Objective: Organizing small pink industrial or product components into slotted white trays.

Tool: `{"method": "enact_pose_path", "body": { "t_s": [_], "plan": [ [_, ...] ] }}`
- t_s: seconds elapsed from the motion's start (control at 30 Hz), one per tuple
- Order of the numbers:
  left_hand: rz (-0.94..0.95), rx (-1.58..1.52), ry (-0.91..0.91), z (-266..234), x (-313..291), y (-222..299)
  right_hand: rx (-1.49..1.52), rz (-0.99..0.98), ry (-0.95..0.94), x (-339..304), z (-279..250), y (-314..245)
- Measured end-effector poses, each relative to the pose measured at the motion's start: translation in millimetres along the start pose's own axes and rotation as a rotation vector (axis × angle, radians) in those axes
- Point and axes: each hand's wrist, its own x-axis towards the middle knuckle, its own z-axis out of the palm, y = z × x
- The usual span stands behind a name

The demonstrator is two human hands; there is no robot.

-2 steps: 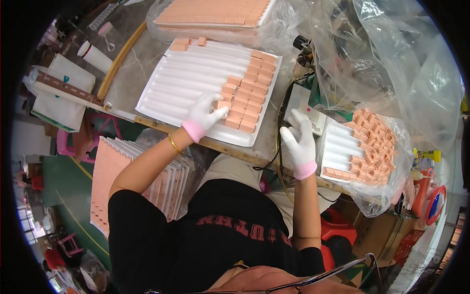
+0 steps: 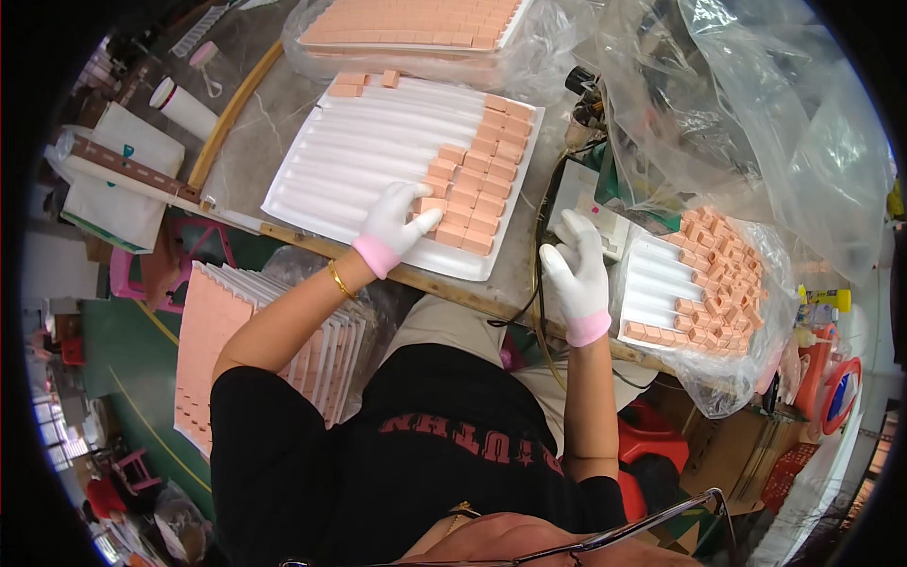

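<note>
My left hand (image 2: 395,219), in a white glove with a pink cuff, is at the near part of a white ribbed tray (image 2: 378,142). Its thumb and fingers are closed around a small peach block (image 2: 434,205), beside the placed blocks (image 2: 465,196) along the tray's right side. My right hand (image 2: 578,265), gloved alike, hovers between this tray and a smaller white ribbed tray (image 2: 652,274). Its thumb stands apart from the fingers, and nothing shows in them. A loose heap of peach blocks (image 2: 726,274) covers much of the smaller tray.
Behind the large tray stands a full tray of blocks (image 2: 406,26) in clear plastic. A grey box (image 2: 605,222) with cables sits near my right hand. Clear plastic sheeting (image 2: 756,104) hangs at the right. Stacked trays (image 2: 274,331) stand below the table at my left.
The block at my left hand sits lower, more level with its neighbours. My left thumb and fingers have shifted slightly. The right hand stays nearly still.
</note>
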Motion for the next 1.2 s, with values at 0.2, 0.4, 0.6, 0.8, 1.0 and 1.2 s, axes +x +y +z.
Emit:
{"method": "enact_pose_path", "body": {
  "t_s": [0.2,0.4,0.6,0.8,1.0,1.2],
  "plan": [
    [0.156,0.343,0.161,-3.2,4.7,-9.9,-0.014,0.001,0.028,-12.1,-6.7,-2.2],
    [0.017,-0.504,0.160,17.0,44.1,-31.7,0.034,0.021,0.094,-22.4,-14.8,-1.4],
    [-0.058,-0.826,-0.013,27.3,55.6,-19.4,0.017,0.027,0.147,-33.3,-39.2,4.5],
    [-0.136,-0.921,0.059,20.6,62.4,-36.0,-0.346,0.005,0.240,-46.1,-88.0,23.5],
    [-0.181,0.031,0.599,-58.3,125.1,-109.6,-0.504,0.065,0.470,-90.4,-194.6,22.1],
    [-0.139,0.398,0.501,-56.0,182.2,-131.1,-0.617,0.198,0.605,-134.4,-206.5,24.0]
  ]
}}
